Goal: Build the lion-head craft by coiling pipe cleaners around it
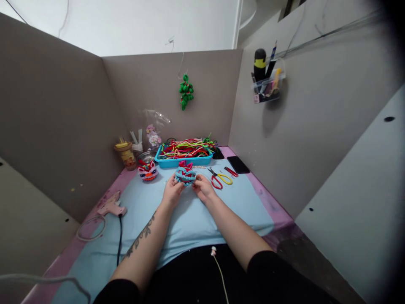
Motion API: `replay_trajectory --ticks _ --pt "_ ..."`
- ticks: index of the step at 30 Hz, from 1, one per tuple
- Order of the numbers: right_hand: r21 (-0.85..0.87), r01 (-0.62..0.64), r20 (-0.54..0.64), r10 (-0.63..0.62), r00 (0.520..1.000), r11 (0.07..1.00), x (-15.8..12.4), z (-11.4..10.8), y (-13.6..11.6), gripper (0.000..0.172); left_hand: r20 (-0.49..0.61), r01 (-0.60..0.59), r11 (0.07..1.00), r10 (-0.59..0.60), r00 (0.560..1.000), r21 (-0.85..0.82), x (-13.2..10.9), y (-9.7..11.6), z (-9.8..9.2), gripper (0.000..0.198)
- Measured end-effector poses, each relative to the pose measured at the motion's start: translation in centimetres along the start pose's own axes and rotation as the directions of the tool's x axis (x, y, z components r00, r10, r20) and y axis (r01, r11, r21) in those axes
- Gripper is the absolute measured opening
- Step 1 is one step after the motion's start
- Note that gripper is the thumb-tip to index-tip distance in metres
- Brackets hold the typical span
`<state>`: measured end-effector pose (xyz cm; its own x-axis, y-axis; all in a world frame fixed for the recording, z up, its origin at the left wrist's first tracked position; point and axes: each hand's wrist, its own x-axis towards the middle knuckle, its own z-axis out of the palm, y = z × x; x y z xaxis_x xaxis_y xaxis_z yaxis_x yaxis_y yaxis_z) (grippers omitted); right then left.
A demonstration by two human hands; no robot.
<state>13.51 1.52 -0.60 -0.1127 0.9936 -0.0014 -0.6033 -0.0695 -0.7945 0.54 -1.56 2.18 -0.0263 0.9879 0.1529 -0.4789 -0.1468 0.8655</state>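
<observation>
My left hand (172, 191) and my right hand (203, 188) both grip a small blue and pink pipe-cleaner figure (185, 174) above the light blue mat (190, 219). The left fingers pinch its left side, the right fingers its right side. Just behind it stands a blue tray (183, 161) heaped with coloured pipe cleaners (187, 147). A finished red and white pipe-cleaner figure (147, 171) lies to the left of my hands.
Scissors with red and yellow handles (220, 178) and a black phone (238, 164) lie at the right. A pink glue gun (111, 207) with its cord rests at the left. A small jar (126, 155) stands in the back left corner. Grey partition walls enclose the desk; a green ornament (186, 92) hangs on the back one.
</observation>
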Motion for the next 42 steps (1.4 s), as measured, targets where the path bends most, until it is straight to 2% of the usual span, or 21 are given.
replay_trajectory --ticks 9,14,17,21,29,32,35,39,42 --pt "0.039 0.022 0.003 -0.022 1.000 0.999 0.3 -0.2 0.2 0.027 0.031 0.020 1.000 -0.019 0.999 -0.017 -0.1 0.2 -0.1 0.042" --pt "-0.013 0.072 0.032 -0.072 0.997 0.997 0.2 -0.2 0.2 0.024 0.057 0.029 0.999 -0.026 0.998 -0.037 0.1 0.2 -0.5 0.037" --pt "-0.011 0.047 0.001 -0.047 0.999 0.999 0.1 -0.2 0.1 0.024 0.007 0.031 0.998 -0.030 1.000 -0.050 0.3 0.1 -0.9 0.032" --pt "0.030 -0.003 -0.044 0.004 0.999 1.000 -0.1 0.1 -0.1 0.024 -0.089 0.006 0.999 -0.010 0.996 -0.035 0.6 0.0 -1.2 0.037" --pt "0.045 -0.003 -0.036 0.005 0.999 0.999 -0.1 0.3 0.1 0.024 -0.151 0.030 0.998 -0.038 0.988 -0.056 0.5 0.2 -0.9 0.046" --pt "0.048 0.017 -0.048 -0.014 0.999 0.999 -0.2 0.3 0.1 0.023 -0.096 0.057 0.993 -0.067 0.993 -0.101 0.2 0.1 -0.5 0.052" --pt "0.046 0.032 -0.055 -0.030 0.998 0.998 -0.2 0.4 0.0 0.023 -0.019 0.083 0.994 -0.085 0.996 -0.069 0.0 -0.3 -0.2 0.059" --pt "-0.002 0.074 -0.042 -0.074 0.996 0.997 -0.1 0.4 0.1 0.023 -0.024 0.108 0.992 -0.110 0.994 -0.067 0.1 -0.7 -0.4 0.064" --pt "-0.064 0.126 -0.033 -0.129 0.991 0.990 -0.1 0.5 0.2 0.023 -0.011 0.135 0.985 -0.137 0.991 -0.103 0.3 -0.8 -0.6 0.058"
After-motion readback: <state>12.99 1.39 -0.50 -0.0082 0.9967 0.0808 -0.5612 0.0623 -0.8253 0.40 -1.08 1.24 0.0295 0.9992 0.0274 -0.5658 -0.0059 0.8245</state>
